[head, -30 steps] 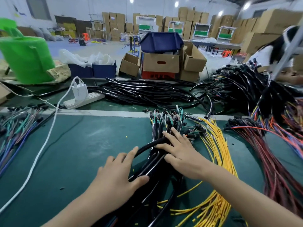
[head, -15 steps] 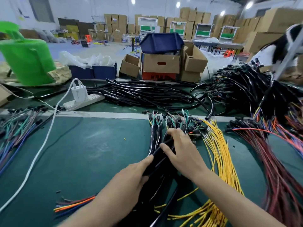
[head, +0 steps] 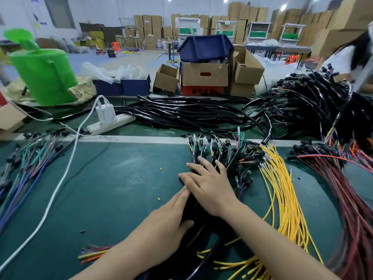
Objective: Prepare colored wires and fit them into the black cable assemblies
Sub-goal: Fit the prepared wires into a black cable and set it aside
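Observation:
A bundle of black cable assemblies (head: 232, 156) lies lengthwise on the green mat, its connectors and short coloured leads fanned at the far end. My right hand (head: 210, 184) lies flat on top of the bundle with spread, straight fingers. My left hand (head: 167, 223) presses against the bundle's left side, fingers straight and thumb across the black cables. Loose yellow wires (head: 286, 190) lie just right of the bundle, dark red wires (head: 353, 209) further right. Coloured wire ends (head: 90, 255) stick out under my left forearm.
More coloured wires (head: 26, 164) lie at the left edge. A white cable (head: 60, 178) runs to a power strip (head: 113, 122). Behind are a pile of black tubing (head: 181, 114), cardboard boxes (head: 204, 75), a green bucket (head: 44, 75) and a person (head: 347, 57) at far right.
Both hands moved closer together on the black bundle, and its looped cables are now pressed into a straight bunch. Coloured wire ends have come into view at the lower left.

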Action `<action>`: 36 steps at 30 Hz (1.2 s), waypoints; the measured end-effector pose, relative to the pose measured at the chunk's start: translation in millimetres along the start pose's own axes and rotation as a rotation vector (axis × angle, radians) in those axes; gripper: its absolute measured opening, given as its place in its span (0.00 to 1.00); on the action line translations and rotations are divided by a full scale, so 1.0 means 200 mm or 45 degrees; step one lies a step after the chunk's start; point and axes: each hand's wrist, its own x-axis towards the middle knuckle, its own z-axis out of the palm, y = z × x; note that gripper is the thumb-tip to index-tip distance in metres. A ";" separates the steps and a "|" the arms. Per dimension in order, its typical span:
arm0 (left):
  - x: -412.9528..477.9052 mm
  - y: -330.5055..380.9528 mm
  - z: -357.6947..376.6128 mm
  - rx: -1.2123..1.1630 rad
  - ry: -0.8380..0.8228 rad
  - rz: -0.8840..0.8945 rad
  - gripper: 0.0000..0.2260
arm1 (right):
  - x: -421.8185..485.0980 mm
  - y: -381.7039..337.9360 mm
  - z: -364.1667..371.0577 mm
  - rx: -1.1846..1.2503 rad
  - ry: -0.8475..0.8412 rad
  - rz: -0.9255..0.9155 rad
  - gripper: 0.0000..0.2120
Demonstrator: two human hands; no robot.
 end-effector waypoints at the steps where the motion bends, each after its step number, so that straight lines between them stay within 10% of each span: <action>1: 0.01 0.02 0.00 0.000 0.025 -0.055 0.33 | 0.02 0.01 0.00 0.000 -0.006 -0.014 0.20; 8: 0.02 0.20 0.05 0.309 -0.007 -0.346 0.46 | 0.02 0.06 -0.04 0.042 -0.055 0.008 0.20; 13: 0.01 0.20 0.04 0.360 0.020 -0.329 0.38 | -0.18 0.04 -0.09 0.043 0.038 0.442 0.20; 19: 0.00 0.19 0.00 0.429 0.019 -0.321 0.34 | -0.44 -0.09 -0.09 0.521 0.080 0.294 0.36; 30: -0.04 0.05 -0.06 0.529 0.080 -0.331 0.35 | -0.39 -0.19 -0.20 0.979 0.875 0.474 0.38; 36: 0.02 -0.07 -0.26 0.039 -0.228 -0.188 0.27 | -0.23 -0.30 -0.39 1.222 1.103 0.270 0.34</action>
